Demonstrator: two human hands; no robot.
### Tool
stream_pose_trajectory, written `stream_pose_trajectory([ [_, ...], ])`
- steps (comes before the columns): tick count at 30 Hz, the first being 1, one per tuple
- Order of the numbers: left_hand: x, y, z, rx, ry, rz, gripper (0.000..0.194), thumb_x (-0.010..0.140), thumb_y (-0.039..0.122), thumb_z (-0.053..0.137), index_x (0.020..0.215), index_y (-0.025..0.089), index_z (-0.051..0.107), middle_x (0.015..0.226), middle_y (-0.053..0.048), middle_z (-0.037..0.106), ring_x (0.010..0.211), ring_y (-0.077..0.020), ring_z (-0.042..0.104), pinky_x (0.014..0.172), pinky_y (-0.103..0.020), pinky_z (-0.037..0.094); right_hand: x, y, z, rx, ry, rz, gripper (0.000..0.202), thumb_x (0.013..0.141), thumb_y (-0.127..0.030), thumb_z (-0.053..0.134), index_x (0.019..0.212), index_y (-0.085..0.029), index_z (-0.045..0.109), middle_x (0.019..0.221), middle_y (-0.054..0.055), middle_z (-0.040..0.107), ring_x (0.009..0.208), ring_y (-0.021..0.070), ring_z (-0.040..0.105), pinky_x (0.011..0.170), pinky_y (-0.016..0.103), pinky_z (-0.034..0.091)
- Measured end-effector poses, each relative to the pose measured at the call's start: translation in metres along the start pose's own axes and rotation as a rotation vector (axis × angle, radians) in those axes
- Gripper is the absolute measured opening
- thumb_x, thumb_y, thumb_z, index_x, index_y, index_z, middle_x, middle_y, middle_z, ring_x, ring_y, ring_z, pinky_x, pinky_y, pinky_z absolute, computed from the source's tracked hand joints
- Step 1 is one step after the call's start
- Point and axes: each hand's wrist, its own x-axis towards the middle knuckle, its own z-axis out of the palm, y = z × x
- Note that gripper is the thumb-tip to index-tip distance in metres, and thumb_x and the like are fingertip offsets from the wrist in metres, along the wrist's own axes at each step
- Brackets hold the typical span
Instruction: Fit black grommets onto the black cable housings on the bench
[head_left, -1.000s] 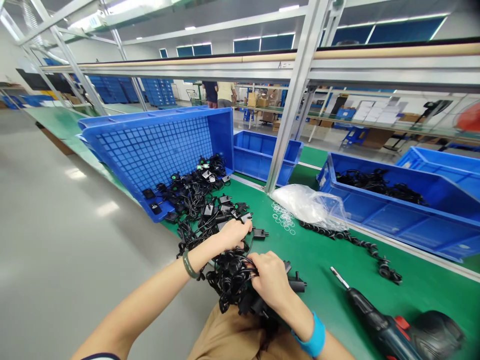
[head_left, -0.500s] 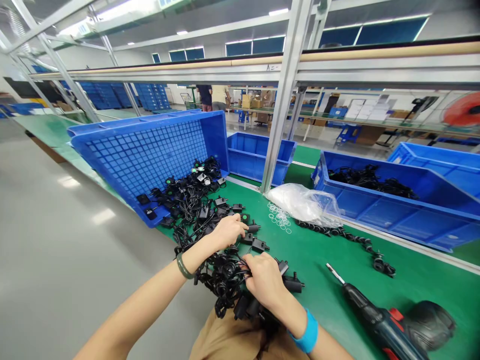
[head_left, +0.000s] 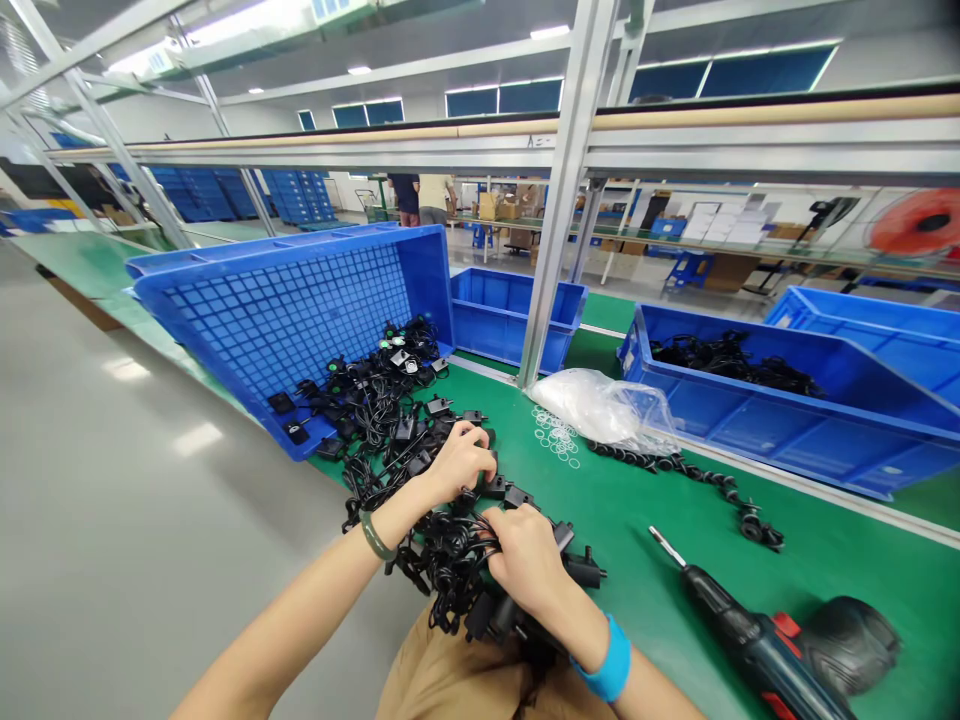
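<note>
- The right hand (head_left: 526, 555) has its fingers curled firmly around a thick bundle of thin black coiled cables (head_left: 446, 560), which hangs in front of the person's tan-trousered lap (head_left: 431, 665).
- The left hand (head_left: 461, 460) is bent over the dark units just beyond that bundle, its fingers partly curled; I cannot tell whether they grip one or only touch it.
- Small black box-shaped units with stubby nozzles (head_left: 585, 570) lie around the right hand, a few in a row on the green-topped desk (head_left: 600, 500).
- Beyond the left hand, a tangled pile of black cabled units (head_left: 375, 400) spreads from inside a blue plastic crate with a gridded face (head_left: 292, 300), tipped on its side, out onto the desk.
- As far as can be judged, the gathering is partway: one sizeable bundle is in hand, while many units remain loose in the pile and the crate.
- A long blue plastic bin (head_left: 750, 440) across the desk already contains black cables (head_left: 735, 360); whether these are finished bundles cannot be told.
- Nearer the bin lie a clear plastic bag (head_left: 600, 410), scattered thin white rings (head_left: 555, 437) and a black-and-red power screwdriver (head_left: 757, 640), all apart from both hands.
</note>
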Motion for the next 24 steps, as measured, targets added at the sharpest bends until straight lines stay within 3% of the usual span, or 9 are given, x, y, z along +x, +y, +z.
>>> stream_pose_trajectory([
  [3,-0.008,-0.005,-0.02,-0.016,0.079,0.019,0.024,0.084,0.017,0.069,0.095,0.037,0.076,0.102,0.003,0.078,0.124,-0.0257,0.056,0.118,-0.055,0.016,0.0,0.001,0.001,0.027,0.016,0.012,0.028,0.072,-0.002,0.052,0.09,-0.02,0.064,0.08,0.004,0.074,0.075,0.021,0.065,0.073,0.031,0.034],
  [5,-0.023,-0.012,-0.035,-0.017,0.238,-0.063,0.026,0.095,0.022,0.057,0.111,0.035,0.073,0.116,-0.001,0.075,0.125,-0.0249,0.057,0.115,-0.053,0.025,0.0,0.002,0.001,0.051,0.032,0.023,0.032,0.073,0.0,0.051,0.094,-0.019,0.064,0.081,0.004,0.074,0.076,0.0209,0.065,0.074,0.031,0.035],
  [8,-0.053,-0.022,-0.048,-0.002,0.409,-0.189,0.042,0.103,0.018,0.032,0.12,0.026,0.07,0.118,-0.008,0.073,0.117,-0.0239,0.061,0.103,-0.046,0.042,0.003,0.005,0.002,0.094,0.048,0.023,0.032,0.075,0.001,0.051,0.096,-0.019,0.064,0.082,0.003,0.074,0.077,0.0202,0.065,0.074,0.03,0.035],
  [12,-0.086,-0.025,-0.036,0.026,0.291,-0.142,0.035,0.1,0.018,0.043,0.116,0.03,0.072,0.125,-0.004,0.071,0.122,-0.0243,0.058,0.105,-0.046,0.042,0.013,0.006,-0.002,0.146,0.063,-0.011,0.033,0.077,0.001,0.052,0.098,-0.02,0.065,0.087,0.002,0.076,0.078,0.019,0.066,0.075,0.029,0.036],
  [15,-0.094,-0.022,-0.019,0.092,0.216,-0.142,0.033,0.095,0.019,0.057,0.122,0.033,0.069,0.138,-0.005,0.063,0.13,-0.0296,0.051,0.107,-0.054,0.036,0.023,0.005,-0.006,0.168,0.068,-0.051,0.033,0.079,0.0,0.051,0.098,-0.021,0.067,0.088,0.002,0.076,0.079,0.0187,0.066,0.075,0.029,0.035],
  [18,-0.087,-0.019,-0.008,0.161,0.214,-0.173,0.036,0.091,0.016,0.062,0.125,0.027,0.067,0.136,-0.01,0.062,0.127,-0.0325,0.05,0.106,-0.057,0.035,0.031,0.004,-0.009,0.18,0.067,-0.106,0.037,0.076,0.002,0.052,0.099,-0.022,0.068,0.09,0.001,0.077,0.08,0.0178,0.067,0.076,0.029,0.035],
  [21,-0.071,-0.016,-0.003,0.209,0.199,-0.162,0.04,0.09,0.006,0.054,0.124,0.022,0.066,0.127,-0.012,0.064,0.119,-0.0285,0.052,0.102,-0.049,0.038,0.029,0.005,-0.009,0.185,0.074,-0.154,0.04,0.076,0.003,0.051,0.1,-0.023,0.069,0.089,0.0,0.077,0.079,0.0168,0.066,0.075,0.029,0.035],
  [24,-0.053,-0.011,-0.005,0.229,0.11,-0.091,0.04,0.084,0.0,0.053,0.112,0.022,0.072,0.111,-0.009,0.067,0.107,-0.0257,0.055,0.095,-0.043,0.041,0.019,0.008,-0.005,0.181,0.094,-0.187,0.039,0.076,0.003,0.052,0.099,-0.022,0.07,0.084,0.001,0.075,0.076,0.0166,0.065,0.074,0.029,0.035],
])
